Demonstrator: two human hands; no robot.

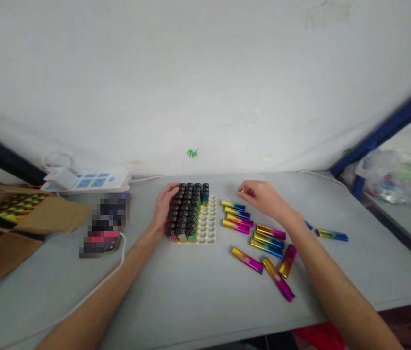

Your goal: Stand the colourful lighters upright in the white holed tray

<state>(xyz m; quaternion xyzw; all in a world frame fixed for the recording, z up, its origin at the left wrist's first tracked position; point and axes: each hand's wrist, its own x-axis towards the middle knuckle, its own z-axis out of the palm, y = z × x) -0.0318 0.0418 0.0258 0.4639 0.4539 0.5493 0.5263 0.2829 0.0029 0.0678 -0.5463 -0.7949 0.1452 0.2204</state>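
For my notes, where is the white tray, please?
In the head view, the white tray is centre-left, between the left hand and loose lighters.

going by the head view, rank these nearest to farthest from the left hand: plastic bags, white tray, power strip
From the left hand:
1. White tray: immediately right of it.
2. Power strip: left, toward the back.
3. Plastic bags: at the far right.

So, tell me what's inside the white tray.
Upright black-topped lighters stand in the white tray beside bare sockets; the sockets beneath the lighters are covered.
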